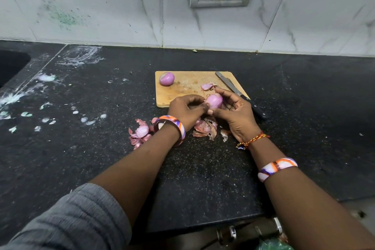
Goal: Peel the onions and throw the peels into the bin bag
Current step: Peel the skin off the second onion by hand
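Head view, hands: the left hand [185, 110] and right hand [233, 110] meet over the near edge of the board, both with fingers curled round one onion.
Held onion: the pale purple, mostly peeled onion [214, 101] sits between the two hands; the right hand cups it from the right and below, the left hand's fingertips pinch at its left side.
Second onion: a peeled purple-and-white onion [166, 78] lies at the far left corner of the rectangular wooden cutting board [182, 89].
Peels: a scrap of pink peel [208, 86] lies on the board just beyond the hands; loose papery pink peels [140, 132] lie on the black speckled stone counter [101, 128] beside the left wrist, and more dry peels [205, 129] lie between the two wrists.
Knife: a black-handled steel knife [231, 85] lies slanted across the board's right side, its handle passing behind the right hand.
Bin bag: a bit of green plastic [272, 244] shows at the bottom edge; I cannot tell whether it is the bag.
Wrists: orange, purple and white bangles on both; a red and yellow thread on the right.
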Demonstrator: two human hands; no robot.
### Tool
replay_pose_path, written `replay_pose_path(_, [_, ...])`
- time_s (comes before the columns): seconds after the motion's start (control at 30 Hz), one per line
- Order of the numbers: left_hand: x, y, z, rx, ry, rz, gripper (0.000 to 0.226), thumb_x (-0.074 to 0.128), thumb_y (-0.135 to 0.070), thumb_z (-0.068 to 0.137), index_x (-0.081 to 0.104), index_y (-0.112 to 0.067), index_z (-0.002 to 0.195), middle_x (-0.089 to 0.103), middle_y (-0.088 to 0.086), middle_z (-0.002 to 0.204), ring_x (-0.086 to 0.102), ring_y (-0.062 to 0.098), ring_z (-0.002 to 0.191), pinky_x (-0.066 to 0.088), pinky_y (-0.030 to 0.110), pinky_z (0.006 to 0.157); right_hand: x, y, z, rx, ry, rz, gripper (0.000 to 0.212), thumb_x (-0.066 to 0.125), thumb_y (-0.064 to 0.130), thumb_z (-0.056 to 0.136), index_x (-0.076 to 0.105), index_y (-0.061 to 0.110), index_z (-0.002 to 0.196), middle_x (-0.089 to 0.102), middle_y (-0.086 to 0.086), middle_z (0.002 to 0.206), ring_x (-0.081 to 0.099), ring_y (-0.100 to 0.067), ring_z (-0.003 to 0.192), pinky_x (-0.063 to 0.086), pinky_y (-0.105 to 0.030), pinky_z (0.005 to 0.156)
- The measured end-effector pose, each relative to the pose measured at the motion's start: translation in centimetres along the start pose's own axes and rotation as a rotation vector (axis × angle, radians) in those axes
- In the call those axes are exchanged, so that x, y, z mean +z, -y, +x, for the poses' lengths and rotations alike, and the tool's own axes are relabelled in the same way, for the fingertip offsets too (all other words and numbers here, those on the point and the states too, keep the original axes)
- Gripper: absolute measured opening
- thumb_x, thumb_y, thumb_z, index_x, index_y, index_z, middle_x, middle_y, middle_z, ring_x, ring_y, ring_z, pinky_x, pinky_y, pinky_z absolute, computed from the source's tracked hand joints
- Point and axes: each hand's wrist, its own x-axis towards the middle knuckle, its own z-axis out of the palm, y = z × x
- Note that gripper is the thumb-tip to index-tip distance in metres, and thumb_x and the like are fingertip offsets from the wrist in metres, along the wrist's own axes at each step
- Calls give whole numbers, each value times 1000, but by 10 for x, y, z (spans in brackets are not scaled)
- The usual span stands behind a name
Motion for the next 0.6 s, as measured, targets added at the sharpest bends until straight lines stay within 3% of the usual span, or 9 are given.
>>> replay_pose_path(0.13, [-3, 0, -1, 20, -45, -39, 22, 67, -1, 76, 68, -1, 98, 65, 7, 78, 56, 7, 50, 46, 14, 44, 5, 4, -4, -17, 28, -90, 61, 63, -21, 68, 50, -3, 125, 58, -5, 112, 58, -7, 99, 49, -22, 91])
replay_pose_path(0.27, [-2, 2, -1, 140, -85, 24, 21, 68, 2, 75, 68, 3, 95, 63, 5, 82, 58, 6, 57, 50, 11, 51, 4, 5, -5, -21, 25, -91, 58, 61, -23, 68, 51, -4, 121, 61, -2, 105, 64, -1, 85, 54, -17, 80])
replay_pose_path(0.37, [-3, 2, 0, 186, -106, 89, 11, 68, 3, 74, 71, -2, 83, 63, 3, 79, 58, 7, 64, 51, 12, 57, 2, 5, -4, -19, 13, -82, 55, 62, -24, 66, 53, -4, 117, 62, 0, 100, 65, 3, 77, 54, -16, 77])
replay_pose_path(0.47, [-3, 3, 0, 171, -98, 93, 15, 67, 5, 74, 69, -9, 70, 61, -2, 72, 58, 11, 58, 51, 17, 51, 2, 5, -5, -16, 2, -77, 55, 62, -25, 65, 54, -5, 115, 62, 2, 97, 65, 3, 75, 54, -16, 76])
replay_pose_path(0.6, [-2, 4, 2, 172, -124, 69, 9, 66, 6, 73, 69, -1, 76, 62, -2, 73, 58, 3, 57, 50, 11, 55, 0, 4, -4, -11, 10, -68, 54, 63, -26, 64, 56, -2, 111, 64, 1, 96, 66, 2, 76, 55, -16, 75])
